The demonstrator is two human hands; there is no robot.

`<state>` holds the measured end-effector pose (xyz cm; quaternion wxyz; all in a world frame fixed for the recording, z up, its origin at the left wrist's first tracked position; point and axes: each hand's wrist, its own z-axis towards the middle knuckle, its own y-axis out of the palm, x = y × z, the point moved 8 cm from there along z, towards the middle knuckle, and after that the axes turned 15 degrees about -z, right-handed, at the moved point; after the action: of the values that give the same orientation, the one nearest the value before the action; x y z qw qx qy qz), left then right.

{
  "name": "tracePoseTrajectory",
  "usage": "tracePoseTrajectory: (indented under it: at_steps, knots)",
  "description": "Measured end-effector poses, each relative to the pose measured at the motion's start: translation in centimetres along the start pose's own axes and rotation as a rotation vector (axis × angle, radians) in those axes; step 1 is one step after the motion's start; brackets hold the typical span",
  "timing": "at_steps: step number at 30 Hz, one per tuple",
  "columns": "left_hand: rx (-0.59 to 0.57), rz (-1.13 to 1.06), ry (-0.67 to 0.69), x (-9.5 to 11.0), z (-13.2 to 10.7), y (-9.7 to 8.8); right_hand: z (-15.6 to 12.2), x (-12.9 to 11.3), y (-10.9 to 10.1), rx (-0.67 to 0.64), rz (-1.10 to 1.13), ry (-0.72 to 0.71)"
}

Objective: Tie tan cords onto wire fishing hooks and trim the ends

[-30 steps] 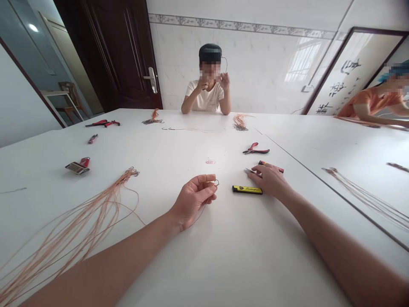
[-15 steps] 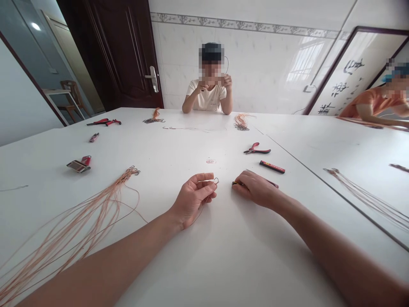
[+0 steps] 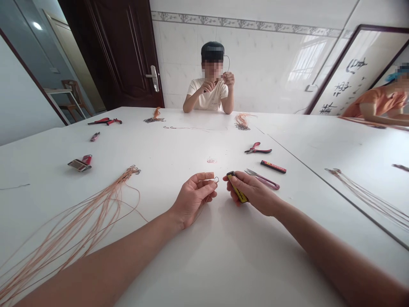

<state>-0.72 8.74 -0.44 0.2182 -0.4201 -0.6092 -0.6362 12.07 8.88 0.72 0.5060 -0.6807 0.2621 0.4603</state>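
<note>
Between thumb and fingers, my left hand (image 3: pixel 198 192) pinches a fish hook (image 3: pixel 217 179), its bend sticking up above the fingertips. A thin line runs from the hook down past my palm. My right hand (image 3: pixel 251 187) is wrapped round a black and yellow lighter (image 3: pixel 238 187), its top end pointing toward the hook, a small gap apart. No flame shows. Just right of this hand lies a pair of thread snips (image 3: pixel 263 178) with a purplish handle. Left of my left hand is a bundle of hooks (image 3: pixel 131 171) tied to long orange lines (image 3: pixel 96 213).
Red-handled pliers (image 3: pixel 258 148) and a black-red box (image 3: pixel 273 166) lie beyond my right hand. A card-like pack (image 3: pixel 79 164) and more pliers (image 3: pixel 105 122) are at left. A person (image 3: pixel 208 91) sits opposite; another person (image 3: pixel 380 104) is at right. More hooked lines (image 3: pixel 358 187) lie across the table seam.
My right hand has lifted and turned, bringing the lighter upright into view beside the hook and uncovering the thread snips. My left hand has stayed in place. The person opposite has shifted their hands.
</note>
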Motion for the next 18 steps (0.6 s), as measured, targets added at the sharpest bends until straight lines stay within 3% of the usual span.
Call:
tracePoseTrajectory:
  at_steps: [4, 18]
  knots:
    - [0.006, 0.008, -0.001, -0.07, 0.03, -0.09, -0.25, 0.05, 0.54, -0.029, -0.036, 0.015]
    - [-0.037, 0.067, -0.011, -0.26, -0.05, 0.15, 0.06, 0.62, 0.90, 0.055, -0.177, 0.103]
